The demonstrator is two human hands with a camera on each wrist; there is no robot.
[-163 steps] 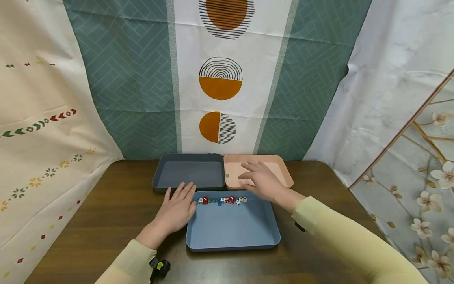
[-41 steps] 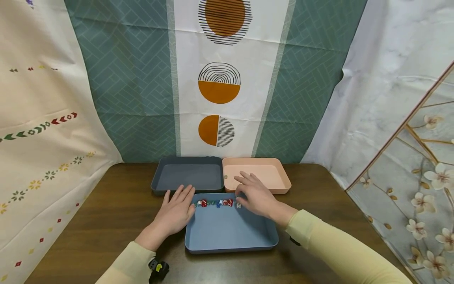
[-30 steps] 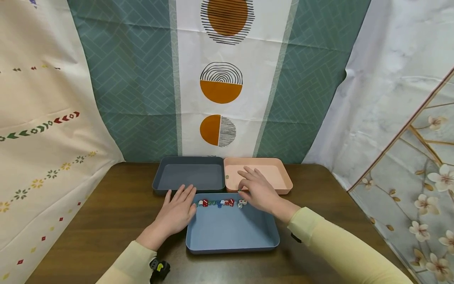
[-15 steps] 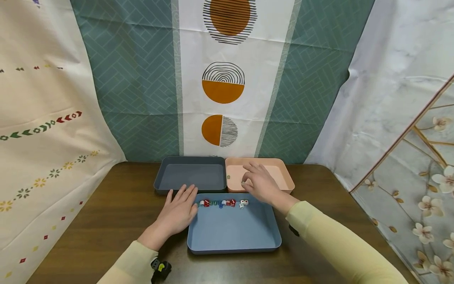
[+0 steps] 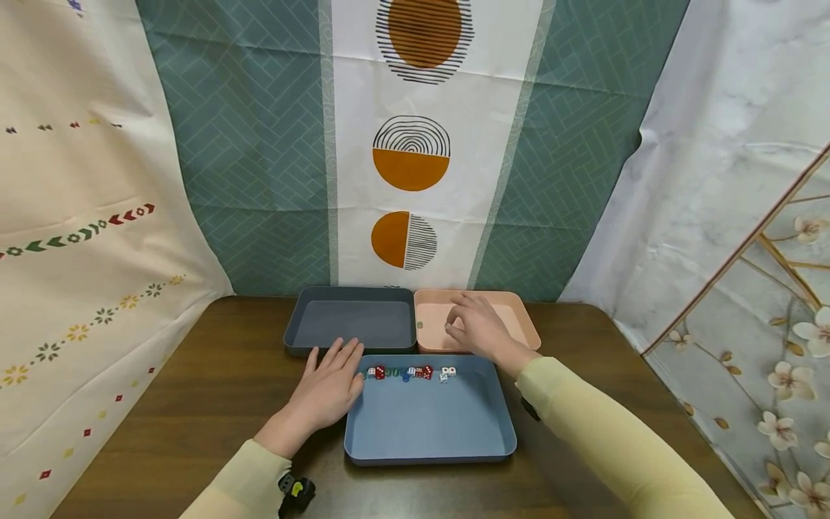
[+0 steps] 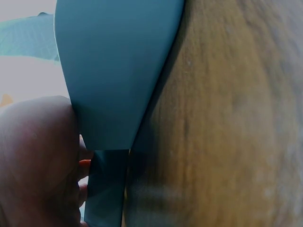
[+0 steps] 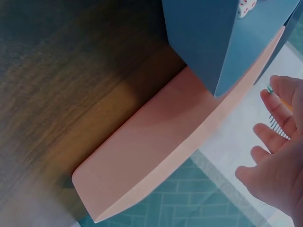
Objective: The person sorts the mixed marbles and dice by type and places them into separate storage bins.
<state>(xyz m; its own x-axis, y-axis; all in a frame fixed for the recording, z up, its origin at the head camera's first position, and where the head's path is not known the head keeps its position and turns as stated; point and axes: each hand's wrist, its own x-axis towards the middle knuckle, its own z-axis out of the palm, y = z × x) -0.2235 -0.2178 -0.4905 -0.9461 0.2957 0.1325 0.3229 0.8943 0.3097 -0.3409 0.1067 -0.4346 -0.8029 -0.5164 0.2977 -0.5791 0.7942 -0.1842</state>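
Observation:
My right hand (image 5: 478, 326) is over the pink tray (image 5: 519, 321), thumb and index finger pinching a tiny green piece (image 7: 270, 88) that shows in the right wrist view. The other fingers of that hand are spread apart. A light blue tray (image 5: 428, 425) lies nearer me. Along its far side runs a row of red dice (image 5: 380, 373), white dice (image 5: 444, 375), green ring-like pieces (image 5: 393, 372) and a blue piece (image 5: 406, 377). My left hand (image 5: 327, 386), fingers straight, rests at the blue tray's far left corner, close to the dark tray (image 5: 353, 321).
One small greenish piece (image 5: 420, 324) lies near the left wall of the pink tray. All the trays stand on a brown wooden table (image 5: 214, 404). Patterned cloth (image 5: 259, 144) hangs behind the table and along both sides.
From the right end of the row in the blue tray, my right hand has lifted the small green piece and carried it up over the pink tray. My left hand has stayed put.

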